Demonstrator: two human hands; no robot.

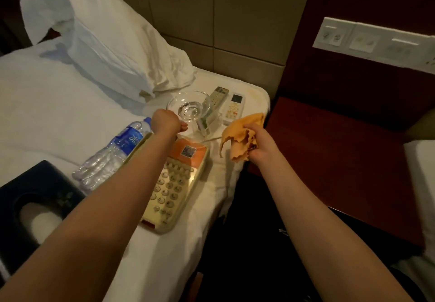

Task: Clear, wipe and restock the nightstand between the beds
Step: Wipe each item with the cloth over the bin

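The dark red nightstand [329,160] stands bare between the beds. Its items lie on the left bed's white sheet [58,104]: a cream and orange telephone [179,184], two water bottles [113,155], a glass dish [190,106], a grey remote [217,97] and a white remote [235,106] beside a clear holder [207,122]. My left hand [166,122] is curled at the near rim of the glass dish and seems to grip it. My right hand [259,144] holds a crumpled orange cloth [242,134] above the bed's edge, just left of the nightstand.
A dark tissue box [35,195] sits at the lower left of the bed. A white pillow [98,42] leans against the padded headboard. A white socket panel [376,40] is on the wall above the nightstand. The second bed's corner [421,179] shows at the right.
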